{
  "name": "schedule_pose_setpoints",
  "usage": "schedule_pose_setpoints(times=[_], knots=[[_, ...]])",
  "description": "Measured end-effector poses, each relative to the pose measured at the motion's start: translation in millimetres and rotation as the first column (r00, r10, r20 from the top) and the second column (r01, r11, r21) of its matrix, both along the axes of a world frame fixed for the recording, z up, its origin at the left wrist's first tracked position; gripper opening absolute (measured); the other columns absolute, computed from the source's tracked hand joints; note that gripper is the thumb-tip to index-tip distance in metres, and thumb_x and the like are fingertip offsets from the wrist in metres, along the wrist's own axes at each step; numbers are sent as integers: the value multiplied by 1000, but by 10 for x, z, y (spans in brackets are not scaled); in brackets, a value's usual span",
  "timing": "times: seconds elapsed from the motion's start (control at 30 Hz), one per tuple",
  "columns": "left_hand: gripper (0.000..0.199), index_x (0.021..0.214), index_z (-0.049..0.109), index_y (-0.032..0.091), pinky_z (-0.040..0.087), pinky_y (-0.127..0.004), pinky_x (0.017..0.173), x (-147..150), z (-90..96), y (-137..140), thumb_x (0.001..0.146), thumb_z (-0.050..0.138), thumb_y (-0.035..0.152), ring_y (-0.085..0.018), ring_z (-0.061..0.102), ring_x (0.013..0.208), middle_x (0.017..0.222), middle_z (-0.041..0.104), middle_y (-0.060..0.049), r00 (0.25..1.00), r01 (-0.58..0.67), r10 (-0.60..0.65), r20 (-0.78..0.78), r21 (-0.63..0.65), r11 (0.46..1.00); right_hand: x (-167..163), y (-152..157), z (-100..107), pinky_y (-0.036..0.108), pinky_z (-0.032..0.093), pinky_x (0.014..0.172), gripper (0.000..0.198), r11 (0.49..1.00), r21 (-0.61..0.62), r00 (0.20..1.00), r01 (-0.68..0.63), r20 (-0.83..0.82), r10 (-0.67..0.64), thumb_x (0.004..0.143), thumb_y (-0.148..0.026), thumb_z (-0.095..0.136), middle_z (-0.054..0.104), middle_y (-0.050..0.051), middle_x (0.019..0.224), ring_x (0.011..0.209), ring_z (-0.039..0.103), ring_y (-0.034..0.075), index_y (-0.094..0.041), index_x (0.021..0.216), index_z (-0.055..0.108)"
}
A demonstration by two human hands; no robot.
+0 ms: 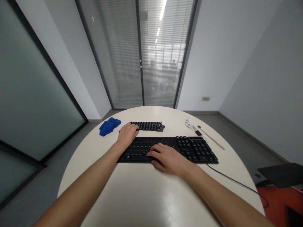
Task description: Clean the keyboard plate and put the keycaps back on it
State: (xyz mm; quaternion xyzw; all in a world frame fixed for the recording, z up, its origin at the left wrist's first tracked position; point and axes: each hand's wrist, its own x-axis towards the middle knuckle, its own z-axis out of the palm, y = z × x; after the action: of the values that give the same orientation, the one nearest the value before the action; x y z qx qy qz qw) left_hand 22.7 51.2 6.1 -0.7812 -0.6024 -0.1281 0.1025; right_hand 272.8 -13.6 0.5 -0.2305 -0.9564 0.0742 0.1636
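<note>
A black full-size keyboard (139,148) lies across the round table. Small bare key mounts show over much of its main section, while the number pad at its right end has caps on. Behind it, loose black keycaps (150,126) are laid out in tight rows. My left hand (127,134) reaches over the keyboard's left end, its fingers bent slightly apart at the left side of these keycaps. My right hand (167,157) rests on the lower middle of the keyboard, fingers bent and thumb apart at the front edge. Nothing held shows in either hand.
A crumpled blue cloth (109,126) lies at the table's left. A white bundle with a black piece (193,126) and a thin stick-handled brush (211,137) are at the right. The keyboard cable (234,180) runs off the right table edge (246,167), near a red-orange chair (274,201).
</note>
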Motion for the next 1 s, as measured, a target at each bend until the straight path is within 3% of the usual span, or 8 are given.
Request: schedule_pose_setpoints(times=[0.07,0.13,0.3,0.4,0.5,1.0], knots=[[22,114,70,23,48,-37,94,48,24,-146,95,59,23,-27,60,111,114,72,-6,999,7,-8,51,27,1000,0,-2,5,39,50,96,32,1000,1,1000,-1,3,1,96,-25,56,63,10,118,108,57,23,-20,127,62],[19,110,72,24,50,-37,90,95,35,-307,95,61,25,-26,62,108,112,73,-4,976,51,-56,209,31,998,2,-5,11,40,49,95,31,1000,8,1000,6,9,-6,95,-25,56,63,10,118,107,57,23,-21,126,62],[16,106,74,24,48,-36,95,106,45,-642,92,65,23,-23,64,104,109,75,-2,873,252,-191,448,-80,964,15,-16,27,42,47,92,31,999,28,999,34,37,-35,95,-26,57,64,10,118,105,58,24,-22,125,63],[16,105,75,26,48,-34,94,21,60,-730,91,67,25,-21,65,103,107,75,-1,826,396,-285,486,-141,907,21,-20,34,41,45,91,31,999,13,998,39,48,-39,96,-27,55,64,10,118,105,58,24,-23,126,62],[17,105,76,26,48,-33,95,-81,60,-721,89,69,24,-21,65,103,105,76,-2,796,450,-308,521,-169,877,21,-25,36,42,45,91,31,999,5,997,53,52,-53,97,-29,55,63,9,118,106,57,25,-23,126,61],[14,98,78,27,50,-30,87,-135,60,-668,85,75,28,-19,68,92,96,76,-1,780,482,-290,555,-237,844,39,-57,49,45,47,93,38,998,-9,995,65,71,-64,97,-29,53,63,9,121,108,57,26,-26,135,57]])
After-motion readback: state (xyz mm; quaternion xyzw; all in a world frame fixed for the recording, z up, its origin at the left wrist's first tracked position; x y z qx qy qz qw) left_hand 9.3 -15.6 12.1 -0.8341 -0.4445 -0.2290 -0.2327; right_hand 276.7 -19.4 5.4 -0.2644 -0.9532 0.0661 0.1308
